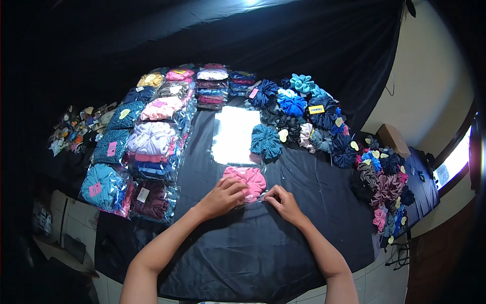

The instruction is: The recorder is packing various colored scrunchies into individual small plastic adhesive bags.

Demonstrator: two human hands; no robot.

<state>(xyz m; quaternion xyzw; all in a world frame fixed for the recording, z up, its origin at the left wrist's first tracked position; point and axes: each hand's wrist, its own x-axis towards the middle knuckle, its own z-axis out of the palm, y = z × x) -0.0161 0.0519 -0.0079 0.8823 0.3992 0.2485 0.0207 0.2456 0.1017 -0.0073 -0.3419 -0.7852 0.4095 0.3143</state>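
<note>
At the far left, a small heap of mixed scraps [76,129] is seen in shadow beside the table edge, with pale floor tiles [71,218] below it. The work surface is a table draped in black cloth [243,253], and a black backdrop [228,35] is hung behind it. On the cloth's left part, bagged scrunchies [149,142] are laid in rows — yellow, pink, white, blue and maroon, each in a clear packet. Further back, a stack of packets [212,86] is set near the backdrop. In the middle, a pile of clear plastic bags [235,134] catches the light. Just in front of it lies a pink scrunchie [248,180], partly inside a clear bag. The left hand [223,196] is pressed on its near left edge, fingers curled over it. The right hand [282,200] is just beside it, fingertips pinched on the bag's edge. To the right, loose scrunchies [314,121] — blue, teal, black, pink — are spread in a band to the table's right corner. A cream wall [430,86] and a bright window [455,162] are seen beyond.
</note>
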